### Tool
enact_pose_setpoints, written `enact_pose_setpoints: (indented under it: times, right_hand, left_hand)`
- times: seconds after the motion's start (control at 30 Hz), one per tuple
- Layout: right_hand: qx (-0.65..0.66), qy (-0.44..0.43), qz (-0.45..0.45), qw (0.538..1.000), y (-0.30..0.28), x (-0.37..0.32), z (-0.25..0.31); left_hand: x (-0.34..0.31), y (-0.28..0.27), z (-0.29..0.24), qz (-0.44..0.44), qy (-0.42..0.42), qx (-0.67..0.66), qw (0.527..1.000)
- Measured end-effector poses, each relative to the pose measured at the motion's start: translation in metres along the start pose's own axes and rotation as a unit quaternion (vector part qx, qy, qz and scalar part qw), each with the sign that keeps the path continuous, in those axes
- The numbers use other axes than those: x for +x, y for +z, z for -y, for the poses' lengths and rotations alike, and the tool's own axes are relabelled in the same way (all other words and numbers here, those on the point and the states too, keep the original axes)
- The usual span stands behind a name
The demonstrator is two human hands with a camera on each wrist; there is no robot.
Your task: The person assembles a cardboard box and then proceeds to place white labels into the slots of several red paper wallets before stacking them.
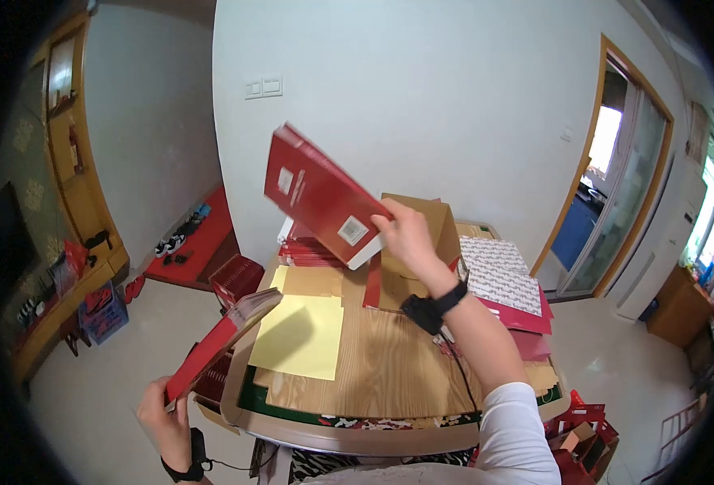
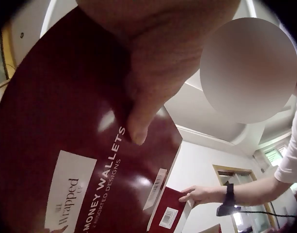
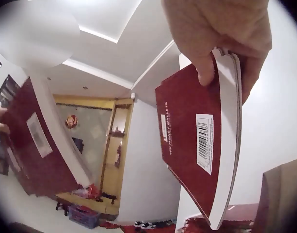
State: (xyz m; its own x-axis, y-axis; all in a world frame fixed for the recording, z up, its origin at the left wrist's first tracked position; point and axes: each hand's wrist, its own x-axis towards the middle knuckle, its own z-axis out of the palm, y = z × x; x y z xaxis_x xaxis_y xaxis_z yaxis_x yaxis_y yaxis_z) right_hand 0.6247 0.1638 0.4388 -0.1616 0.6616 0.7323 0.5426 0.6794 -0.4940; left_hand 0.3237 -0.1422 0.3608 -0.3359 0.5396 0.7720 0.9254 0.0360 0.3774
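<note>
My right hand (image 1: 408, 234) grips a small stack of red money wallet packs (image 1: 324, 194) by one end, raised over the table in front of the wall. In the right wrist view, the thumb lies on the printed face above a white barcode label (image 3: 203, 143). Low on the left, beyond the table edge, my left hand (image 1: 167, 420) holds another bundle of red money wallet packs (image 1: 205, 352), tilted upward. The left wrist view has the thumb pressed flat on its printed cover (image 2: 51, 102), with "MONEY WALLETS" legible; the fingers behind are hidden.
Behind the raised packs stand an open cardboard box (image 1: 433, 214) and stacked red packs (image 1: 312, 252). A yellow sheet (image 1: 296, 339) lies at the table's left, patterned sheets (image 1: 498, 275) at its right. Filled boxes (image 1: 237, 276) stand left of the table, more (image 1: 583, 436) at lower right.
</note>
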Motion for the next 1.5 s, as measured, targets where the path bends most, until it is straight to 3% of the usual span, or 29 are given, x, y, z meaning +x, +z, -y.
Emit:
enact_pose_setpoints:
  times: [0.23, 0.37, 0.47, 0.6, 0.67, 0.73, 0.93, 0.97, 1.03, 1.07, 1.1, 1.13, 1.23, 1.27, 1.33, 1.4, 1.47, 1.5]
  right_hand:
    - [-0.149, -0.01, 0.04, 0.988, 0.089, 0.028, -0.013]
    - [-0.159, -0.02, -0.021, 0.987, 0.122, 0.052, -0.018]
    - [-0.24, -0.199, -0.208, 0.927, 0.156, 0.073, -0.05]
    - [-0.278, -0.121, -0.122, 0.945, 0.208, 0.042, -0.102]
    - [-0.327, -0.027, -0.009, 0.945, 0.24, 0.014, -0.147]
    - [-0.357, 0.144, 0.189, 0.903, 0.246, -0.001, -0.151]
    - [-0.451, 0.022, 0.019, 0.892, 0.261, -0.024, -0.17]
    - [-0.42, 0.013, 0.013, 0.907, 0.263, -0.023, -0.166]
    - [-0.356, -0.006, 0.0, 0.935, 0.247, -0.015, -0.125]
    - [-0.149, 0.143, 0.13, 0.97, 0.224, -0.007, -0.096]
    - [0.07, 0.281, 0.25, 0.924, 0.193, 0.003, -0.061]
    - [0.281, 0.397, 0.349, 0.801, 0.171, 0.007, -0.04]
    - [0.477, 0.421, 0.424, 0.645, 0.145, -0.01, -0.032]
    - [0.487, 0.382, 0.452, 0.643, 0.137, -0.019, -0.031]
    - [0.396, 0.173, 0.517, 0.739, 0.139, -0.046, -0.05]
    - [0.397, 0.27, 0.598, 0.641, 0.12, -0.06, -0.046]
    - [0.415, 0.318, 0.584, 0.622, 0.115, -0.082, -0.054]
    - [0.44, 0.3, 0.539, 0.652, 0.108, -0.092, -0.046]
  left_hand:
    - [0.005, 0.0, 0.026, 0.001, 0.003, -0.004, 1.0]
    - [0.004, 0.011, 0.046, 0.006, -0.014, 0.0, 1.0]
    - [0.005, 0.018, 0.06, 0.012, -0.011, 0.005, 1.0]
    - [0.01, 0.024, 0.072, 0.017, -0.008, 0.005, 1.0]
    - [0.012, 0.027, 0.075, 0.015, -0.006, 0.011, 1.0]
    - [0.014, 0.03, 0.078, 0.009, -0.004, 0.018, 1.0]
    - [0.04, 0.04, 0.052, 0.005, 0.008, -0.012, 1.0]
    - [0.045, 0.044, 0.044, 0.005, -0.006, -0.021, 1.0]
    - [0.056, 0.053, 0.038, -0.019, 0.105, -0.021, 0.994]
    - [0.058, 0.059, 0.037, -0.031, 0.16, -0.021, 0.986]
    - [0.057, 0.065, 0.039, -0.043, 0.185, -0.002, 0.982]
    - [0.059, 0.069, 0.039, -0.042, 0.231, 0.005, 0.972]
    - [0.058, 0.075, 0.045, -0.017, 0.331, 0.032, 0.943]
    - [0.057, 0.074, 0.041, -0.015, 0.343, 0.029, 0.939]
    - [0.061, 0.073, 0.03, -0.01, 0.371, 0.024, 0.928]
    - [0.061, 0.074, 0.026, -0.003, 0.363, 0.013, 0.932]
    - [0.065, 0.078, 0.018, -0.002, 0.349, -0.002, 0.937]
    - [0.067, 0.082, 0.023, 0.016, 0.35, -0.019, 0.936]
